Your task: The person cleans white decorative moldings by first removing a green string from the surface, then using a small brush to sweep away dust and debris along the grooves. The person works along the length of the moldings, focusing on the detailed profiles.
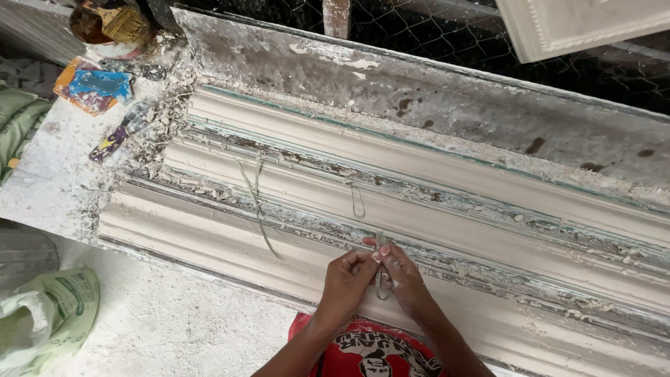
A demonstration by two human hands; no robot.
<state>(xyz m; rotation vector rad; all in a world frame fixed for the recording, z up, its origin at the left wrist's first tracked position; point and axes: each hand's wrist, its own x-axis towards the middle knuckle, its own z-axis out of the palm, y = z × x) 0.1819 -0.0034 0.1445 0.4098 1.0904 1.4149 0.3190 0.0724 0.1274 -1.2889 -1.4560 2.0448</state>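
Hands [377,276] hold strip [380,269] upright, lengthwise away.

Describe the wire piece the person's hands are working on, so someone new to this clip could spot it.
Start at the long white plaster mould across the bench. At its near edge, the left hand and right hand meet. Pinched between them is a thin looped wire, the only one held; two others lie loose on the plaster.

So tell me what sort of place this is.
Probably a plaster moulding workshop: long white cornice moulds lie on a plaster-crusted bench, dried scraps piled at one end, both hands twisting a fibre strand.
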